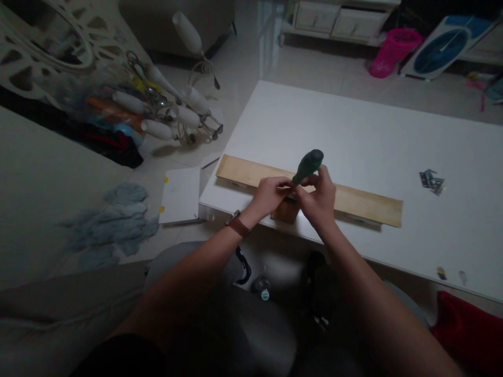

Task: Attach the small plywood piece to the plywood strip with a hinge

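Green-handled screwdriver [306,167] stood tilted, handle up, over the middle of the wooden plank [365,203] in the head view. Right hand [320,198] had fingers closed around its lower end. Left hand [270,196] had thumb and index together just beside; couldn't tell what they pinched. Plank lay along the white tabletop's [353,125] near edge, metal hardware [431,181] off right.
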A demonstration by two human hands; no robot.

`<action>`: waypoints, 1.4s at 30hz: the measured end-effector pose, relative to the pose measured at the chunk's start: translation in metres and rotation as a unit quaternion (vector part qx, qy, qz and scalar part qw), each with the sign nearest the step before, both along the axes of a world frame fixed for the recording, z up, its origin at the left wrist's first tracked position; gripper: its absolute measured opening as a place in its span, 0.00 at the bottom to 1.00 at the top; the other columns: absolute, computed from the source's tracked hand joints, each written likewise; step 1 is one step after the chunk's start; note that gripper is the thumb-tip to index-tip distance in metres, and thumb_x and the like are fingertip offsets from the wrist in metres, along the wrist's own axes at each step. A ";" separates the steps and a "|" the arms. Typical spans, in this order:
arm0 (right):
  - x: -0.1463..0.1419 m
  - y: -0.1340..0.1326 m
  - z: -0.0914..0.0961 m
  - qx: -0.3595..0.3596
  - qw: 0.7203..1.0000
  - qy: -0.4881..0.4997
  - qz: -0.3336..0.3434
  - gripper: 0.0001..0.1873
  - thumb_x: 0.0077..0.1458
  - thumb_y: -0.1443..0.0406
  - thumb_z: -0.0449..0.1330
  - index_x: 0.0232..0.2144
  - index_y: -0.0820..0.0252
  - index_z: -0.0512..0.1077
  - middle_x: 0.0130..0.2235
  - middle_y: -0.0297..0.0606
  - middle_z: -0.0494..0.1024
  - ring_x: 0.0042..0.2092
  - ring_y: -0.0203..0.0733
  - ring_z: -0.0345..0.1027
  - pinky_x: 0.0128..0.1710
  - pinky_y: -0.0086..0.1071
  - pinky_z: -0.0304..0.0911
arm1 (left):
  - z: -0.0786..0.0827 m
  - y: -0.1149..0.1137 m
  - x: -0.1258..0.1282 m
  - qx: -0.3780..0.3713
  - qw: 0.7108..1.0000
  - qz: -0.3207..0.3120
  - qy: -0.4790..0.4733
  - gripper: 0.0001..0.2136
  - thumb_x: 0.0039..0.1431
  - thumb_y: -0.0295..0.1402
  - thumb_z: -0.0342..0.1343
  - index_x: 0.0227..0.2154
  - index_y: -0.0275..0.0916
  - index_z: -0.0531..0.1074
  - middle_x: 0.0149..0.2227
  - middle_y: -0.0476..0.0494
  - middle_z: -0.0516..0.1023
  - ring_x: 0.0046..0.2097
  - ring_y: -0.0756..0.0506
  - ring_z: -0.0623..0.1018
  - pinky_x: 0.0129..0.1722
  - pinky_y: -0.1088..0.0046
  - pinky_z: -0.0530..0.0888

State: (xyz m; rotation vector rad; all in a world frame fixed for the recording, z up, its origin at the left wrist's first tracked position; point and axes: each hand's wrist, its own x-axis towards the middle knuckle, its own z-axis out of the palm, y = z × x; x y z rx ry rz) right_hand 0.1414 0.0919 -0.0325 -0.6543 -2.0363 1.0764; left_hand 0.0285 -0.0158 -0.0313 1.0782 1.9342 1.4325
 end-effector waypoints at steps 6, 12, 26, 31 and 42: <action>-0.003 0.005 -0.004 -0.049 0.997 0.026 0.054 0.26 0.56 0.56 0.70 0.54 0.50 0.69 0.38 0.33 0.83 0.39 0.44 0.80 0.38 0.38 0.77 | -0.003 0.003 -0.001 0.010 1.000 0.018 -0.006 0.10 0.60 0.20 0.60 0.34 0.39 0.85 0.39 0.44 0.88 0.42 0.44 0.84 0.47 0.69 0.77; -0.003 0.001 -0.003 -0.054 0.998 0.017 0.034 0.26 0.53 0.56 0.72 0.52 0.50 0.70 0.35 0.31 0.81 0.35 0.42 0.79 0.36 0.37 0.78 | 0.000 0.001 0.002 0.007 0.999 0.043 0.020 0.09 0.55 0.18 0.62 0.28 0.39 0.80 0.33 0.47 0.86 0.40 0.45 0.82 0.47 0.70 0.77; -0.003 0.001 -0.004 0.002 0.999 0.029 0.043 0.23 0.57 0.55 0.69 0.52 0.48 0.69 0.37 0.31 0.80 0.38 0.43 0.79 0.37 0.38 0.78 | -0.001 0.002 -0.004 0.009 1.000 0.020 0.007 0.08 0.57 0.20 0.62 0.27 0.38 0.79 0.32 0.47 0.84 0.37 0.47 0.81 0.43 0.71 0.75; 0.003 0.000 -0.002 0.051 0.999 0.009 0.011 0.22 0.57 0.61 0.67 0.53 0.48 0.70 0.34 0.32 0.82 0.35 0.46 0.79 0.35 0.41 0.76 | -0.001 0.004 -0.006 0.018 0.999 -0.027 -0.020 0.07 0.57 0.21 0.63 0.33 0.39 0.82 0.37 0.45 0.87 0.41 0.45 0.83 0.45 0.70 0.76; -0.001 -0.002 0.002 0.016 0.999 0.026 0.044 0.24 0.55 0.59 0.69 0.53 0.49 0.70 0.36 0.31 0.81 0.37 0.44 0.78 0.38 0.39 0.76 | -0.005 0.002 -0.005 0.005 1.000 0.010 0.020 0.08 0.55 0.20 0.61 0.24 0.38 0.77 0.30 0.49 0.83 0.36 0.46 0.81 0.41 0.72 0.75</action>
